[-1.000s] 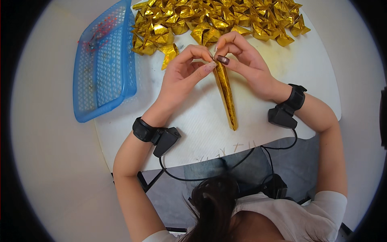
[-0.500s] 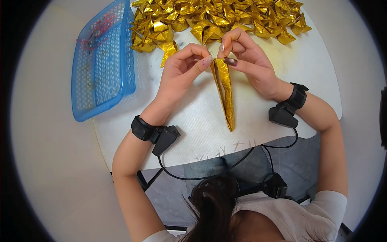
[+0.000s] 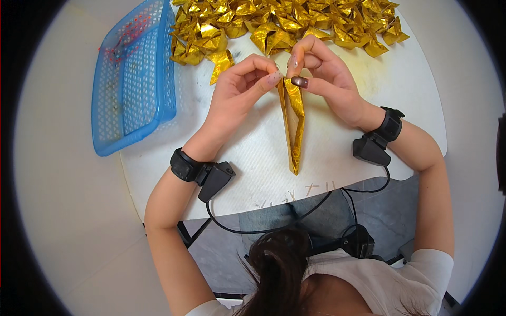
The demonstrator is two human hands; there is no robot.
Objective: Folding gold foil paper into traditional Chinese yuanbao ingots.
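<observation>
A strip of folded gold foil paper [image 3: 298, 113] hangs between my two hands over the table, its long narrow point toward me. My left hand [image 3: 240, 87] pinches its far left corner between thumb and fingertips. At the far right corner, my right hand [image 3: 333, 73] grips the foil between thumb and bent fingers. The paper's two layers stand slightly apart, with the paler inner side showing in the gap. Just beyond the hands lies a heap of folded gold foil pieces [image 3: 274, 39], and one flatter gold piece [image 3: 222, 64] sticks out near my left hand.
A blue plastic basket [image 3: 167, 100] with latticed walls stands at the left, some red bits inside. The white table [image 3: 242, 179] has a curved right edge. Black wrist devices [image 3: 216, 179] sit on both forearms, and a black cable [image 3: 247, 232] loops along the near edge.
The lower point of the gold foil paper has swung a little to the left, and its layers look more spread. Both hands keep their pinch in nearly the same place.
</observation>
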